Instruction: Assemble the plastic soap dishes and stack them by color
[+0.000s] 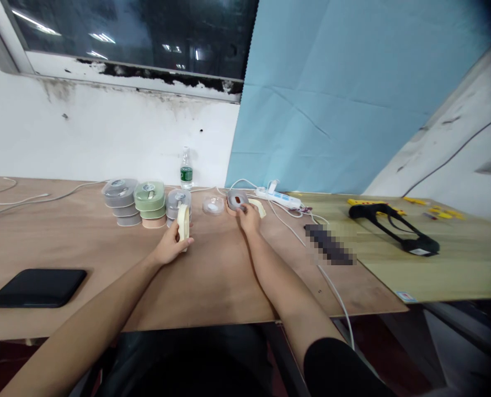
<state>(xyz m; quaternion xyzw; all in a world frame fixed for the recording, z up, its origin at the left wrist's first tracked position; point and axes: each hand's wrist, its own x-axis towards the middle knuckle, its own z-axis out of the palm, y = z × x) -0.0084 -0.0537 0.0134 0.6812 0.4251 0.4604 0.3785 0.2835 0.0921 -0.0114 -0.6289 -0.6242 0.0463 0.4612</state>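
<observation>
My left hand (170, 246) is closed round a cream round lid or case half (183, 221), held upright on its edge above the wooden table (105, 253). My right hand (249, 219) reaches farther out, its fingers on a grey round case (237, 199) lying on the table. A cream piece (259, 205) lies just right of that case. A clear round lid (213, 205) rests between the two hands.
Stacks of round cases, grey (120, 199), green (150, 203) and grey (176, 202), stand at the back left. A water bottle (186, 170) is by the wall. A white power strip (279, 198) with cables, a black pad (36, 287) and a black strap (394, 226) lie around.
</observation>
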